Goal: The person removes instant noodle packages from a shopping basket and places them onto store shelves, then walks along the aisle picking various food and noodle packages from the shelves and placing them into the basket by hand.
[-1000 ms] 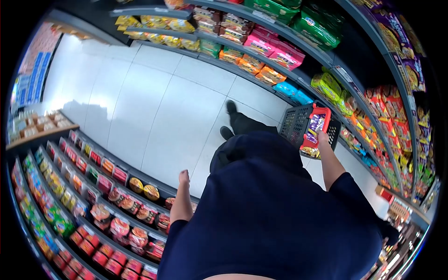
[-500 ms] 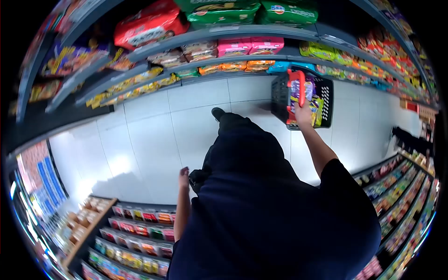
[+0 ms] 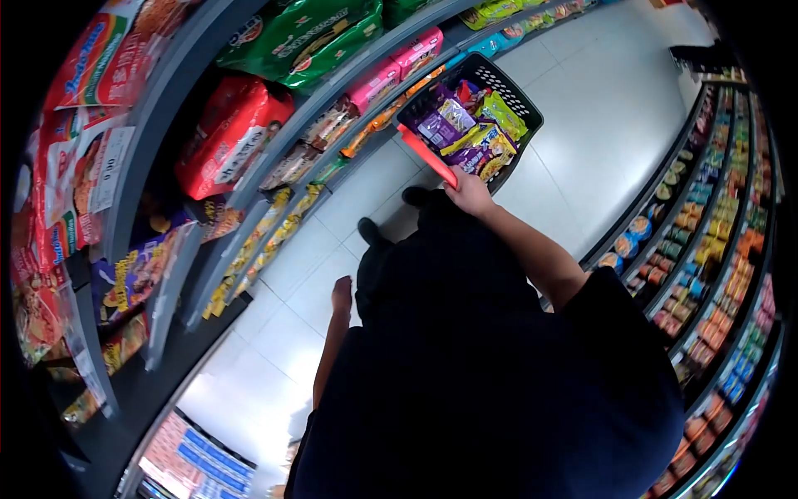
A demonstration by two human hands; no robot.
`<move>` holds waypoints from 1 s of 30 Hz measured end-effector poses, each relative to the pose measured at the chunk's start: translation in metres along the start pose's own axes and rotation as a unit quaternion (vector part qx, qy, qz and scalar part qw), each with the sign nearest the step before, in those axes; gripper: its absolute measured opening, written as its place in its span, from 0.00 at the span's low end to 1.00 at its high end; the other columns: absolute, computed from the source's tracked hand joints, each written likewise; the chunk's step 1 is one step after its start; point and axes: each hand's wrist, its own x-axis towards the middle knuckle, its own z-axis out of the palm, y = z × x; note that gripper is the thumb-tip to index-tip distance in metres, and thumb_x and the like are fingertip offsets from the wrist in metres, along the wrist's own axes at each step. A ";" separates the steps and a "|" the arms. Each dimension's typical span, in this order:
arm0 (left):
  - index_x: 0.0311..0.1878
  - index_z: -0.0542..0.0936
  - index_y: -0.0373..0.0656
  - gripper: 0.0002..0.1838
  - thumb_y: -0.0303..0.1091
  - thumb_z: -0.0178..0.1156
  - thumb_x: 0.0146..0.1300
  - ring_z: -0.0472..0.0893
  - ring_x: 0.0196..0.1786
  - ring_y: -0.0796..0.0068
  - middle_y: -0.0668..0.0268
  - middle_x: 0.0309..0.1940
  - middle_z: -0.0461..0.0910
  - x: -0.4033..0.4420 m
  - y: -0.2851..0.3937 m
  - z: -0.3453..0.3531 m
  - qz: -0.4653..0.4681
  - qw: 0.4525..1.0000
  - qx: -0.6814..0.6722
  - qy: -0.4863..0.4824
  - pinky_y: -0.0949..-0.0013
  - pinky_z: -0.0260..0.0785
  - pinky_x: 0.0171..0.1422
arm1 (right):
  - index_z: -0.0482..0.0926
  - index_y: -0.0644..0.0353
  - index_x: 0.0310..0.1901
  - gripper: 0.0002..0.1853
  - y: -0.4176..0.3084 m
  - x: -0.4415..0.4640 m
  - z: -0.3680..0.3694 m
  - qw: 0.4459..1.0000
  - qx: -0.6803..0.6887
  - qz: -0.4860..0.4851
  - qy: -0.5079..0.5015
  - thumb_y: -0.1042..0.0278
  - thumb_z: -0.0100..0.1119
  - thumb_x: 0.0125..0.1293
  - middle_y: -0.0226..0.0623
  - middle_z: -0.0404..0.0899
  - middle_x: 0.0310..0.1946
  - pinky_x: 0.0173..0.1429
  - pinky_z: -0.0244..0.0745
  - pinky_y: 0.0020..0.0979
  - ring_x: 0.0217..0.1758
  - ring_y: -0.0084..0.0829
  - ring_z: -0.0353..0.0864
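My right hand [image 3: 470, 195] is closed round the red handle [image 3: 428, 156] of a black shopping basket [image 3: 532, 111]. Inside the basket lie several shiny snack-style packets, among them a purple packet [image 3: 445, 122] and a yellow-green packet [image 3: 504, 115]. What exactly they contain is too small to read. My left hand [image 3: 342, 291] hangs low beside my leg over the floor, its fingers loosely curled, and no object shows in it.
Shelves of packaged food run along my left, holding a red multipack [image 3: 233, 137], a green multipack [image 3: 303, 41] and hanging noodle packets [image 3: 83, 158]. Shelves of cups and tins [image 3: 706, 241] line the right. Pale floor tiles [image 3: 573, 158] stretch between them.
My view has turned, so the shelves now slant along the left and the noodle packets look nearer. The basket, still in my right hand, shows more of its contents. My left hand stays low.
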 end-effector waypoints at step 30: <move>0.56 0.75 0.34 0.31 0.52 0.60 0.61 0.79 0.54 0.49 0.47 0.50 0.80 0.313 0.430 0.024 0.165 0.782 0.594 0.092 0.51 0.72 0.55 | 0.77 0.50 0.55 0.25 -0.031 -0.051 0.057 0.999 0.038 -0.007 0.032 0.61 0.58 0.52 0.50 0.81 0.24 0.38 0.77 0.48 0.28 0.51 0.81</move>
